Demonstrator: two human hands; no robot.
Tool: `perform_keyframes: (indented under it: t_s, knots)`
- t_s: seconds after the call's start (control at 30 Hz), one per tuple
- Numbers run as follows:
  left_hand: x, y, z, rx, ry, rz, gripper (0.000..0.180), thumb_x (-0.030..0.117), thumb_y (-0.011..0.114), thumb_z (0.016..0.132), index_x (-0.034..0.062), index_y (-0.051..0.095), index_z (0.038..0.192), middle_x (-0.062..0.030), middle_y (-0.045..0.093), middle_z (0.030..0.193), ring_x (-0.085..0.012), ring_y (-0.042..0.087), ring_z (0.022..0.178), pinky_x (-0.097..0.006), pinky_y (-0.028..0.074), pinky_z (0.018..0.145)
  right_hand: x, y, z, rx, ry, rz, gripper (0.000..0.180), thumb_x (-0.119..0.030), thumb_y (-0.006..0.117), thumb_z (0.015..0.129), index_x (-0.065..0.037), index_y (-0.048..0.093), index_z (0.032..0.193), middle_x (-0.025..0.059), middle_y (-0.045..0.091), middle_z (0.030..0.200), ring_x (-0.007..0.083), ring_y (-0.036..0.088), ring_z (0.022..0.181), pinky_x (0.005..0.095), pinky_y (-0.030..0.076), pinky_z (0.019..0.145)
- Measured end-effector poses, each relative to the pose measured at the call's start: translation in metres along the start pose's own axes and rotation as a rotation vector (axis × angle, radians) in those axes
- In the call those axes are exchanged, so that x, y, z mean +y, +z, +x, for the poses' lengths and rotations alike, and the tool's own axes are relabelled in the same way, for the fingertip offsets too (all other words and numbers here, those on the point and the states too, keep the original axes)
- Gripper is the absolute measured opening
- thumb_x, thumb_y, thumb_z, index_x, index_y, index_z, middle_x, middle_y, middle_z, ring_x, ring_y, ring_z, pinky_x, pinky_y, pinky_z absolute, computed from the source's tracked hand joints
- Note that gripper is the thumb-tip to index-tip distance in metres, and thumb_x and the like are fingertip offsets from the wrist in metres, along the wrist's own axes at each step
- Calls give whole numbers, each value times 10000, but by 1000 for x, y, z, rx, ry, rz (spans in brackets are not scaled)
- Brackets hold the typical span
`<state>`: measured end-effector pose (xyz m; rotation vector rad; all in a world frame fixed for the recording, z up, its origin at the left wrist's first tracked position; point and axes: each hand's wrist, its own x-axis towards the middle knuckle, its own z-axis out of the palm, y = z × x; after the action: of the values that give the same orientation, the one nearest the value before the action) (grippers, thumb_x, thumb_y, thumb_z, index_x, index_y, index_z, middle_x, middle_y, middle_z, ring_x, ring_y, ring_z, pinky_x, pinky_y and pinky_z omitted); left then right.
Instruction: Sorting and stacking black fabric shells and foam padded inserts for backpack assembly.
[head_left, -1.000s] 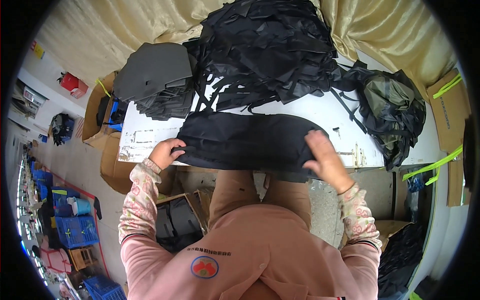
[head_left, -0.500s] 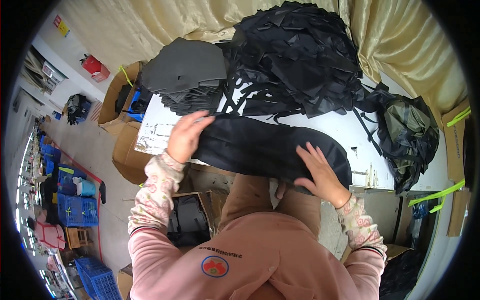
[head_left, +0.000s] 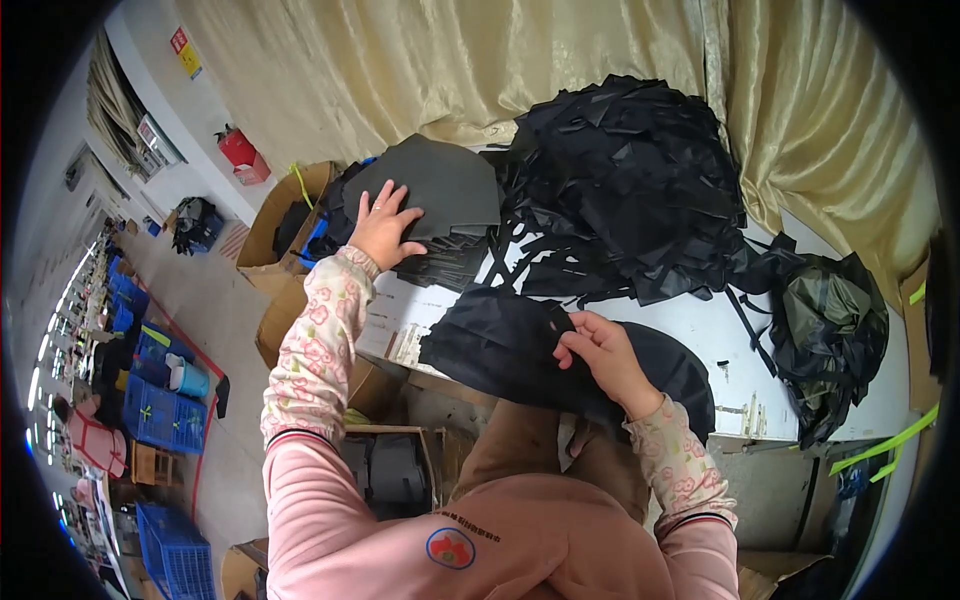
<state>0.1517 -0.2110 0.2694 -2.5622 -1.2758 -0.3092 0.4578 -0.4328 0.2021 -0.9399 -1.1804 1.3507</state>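
Observation:
My left hand (head_left: pixel 385 225) lies flat with spread fingers on a stack of dark grey foam panels (head_left: pixel 440 185) at the table's left end. My right hand (head_left: pixel 600 350) pinches the upper edge of a black fabric piece (head_left: pixel 500 345) that lies across the white table (head_left: pixel 725 345) in front of me. A big heap of black cut fabric and straps (head_left: pixel 620 190) sits just beyond both hands.
A crumpled dark bag (head_left: pixel 830 325) lies at the table's right end. Cardboard boxes (head_left: pixel 275 215) stand to the left of the table, blue crates (head_left: pixel 160 410) on the floor further left. A beige curtain (head_left: pixel 450 60) hangs behind. A red canister (head_left: pixel 238 152) stands by the wall.
My left hand has left the black fabric piece and reached up and left onto the grey foam stack. My right hand has slid left along the fabric and now pinches its edge.

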Motion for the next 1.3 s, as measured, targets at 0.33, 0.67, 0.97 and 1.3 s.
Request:
perform_keyframes:
  t_s: [0.33,0.67,0.97,1.3]
  knots:
    - [26,-45,17,275,21,-822,308,-41,489,774,32,539,1069,-192,555,1281,-290,491,1258,-364,353,1041,-1,8,1,168,-191,-181,138,-53,538,927,25,609,1015,37,622,756,80,573,657,206,463,626]
    - [193,-24,-39,-19,-168,-2123,459,-55,520,882,6,413,1324,-109,592,1218,-180,506,1190,-314,335,1048,-29,23,5,446,-565,-651,73,-85,641,852,-27,638,896,75,632,653,232,611,582,306,447,572]
    - [199,-35,-43,22,363,-1300,488,-95,510,783,-8,547,1262,-152,613,1167,-270,592,1095,-376,388,1026,-30,17,-9,283,-227,-180,97,-83,607,890,5,626,926,42,612,655,73,565,554,229,447,512]
    - [178,-46,-33,297,613,-478,619,-154,486,636,62,620,1200,-125,623,1194,-272,490,1266,-516,305,1086,-80,-47,-65,-88,-51,283,545,-117,681,843,-29,455,1331,90,595,1178,184,571,1069,306,475,868]
